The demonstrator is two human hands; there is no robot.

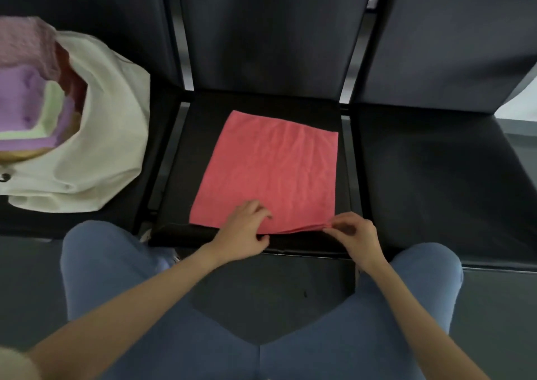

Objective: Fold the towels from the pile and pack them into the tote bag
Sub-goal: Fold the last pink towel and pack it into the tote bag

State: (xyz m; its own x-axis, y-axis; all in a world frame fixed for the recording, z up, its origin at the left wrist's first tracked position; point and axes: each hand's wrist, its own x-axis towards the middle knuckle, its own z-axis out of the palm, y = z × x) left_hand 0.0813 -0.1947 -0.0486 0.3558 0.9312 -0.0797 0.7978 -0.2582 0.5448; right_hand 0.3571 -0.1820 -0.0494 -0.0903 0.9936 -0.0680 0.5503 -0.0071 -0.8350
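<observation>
The coral-pink towel (267, 170) lies flat on the middle black seat (180, 159), its near edge at the seat's front lip. My left hand (242, 231) pinches that near edge, fingers curled on top. My right hand (353, 234) has a narrow grip on the near right corner — layered edges show there. The cream tote bag (107, 135) sits on the left seat, folded purple and pale-green towels (26, 112) inside.

No readable text, labels, brands, numbers or signs anywhere in view.
</observation>
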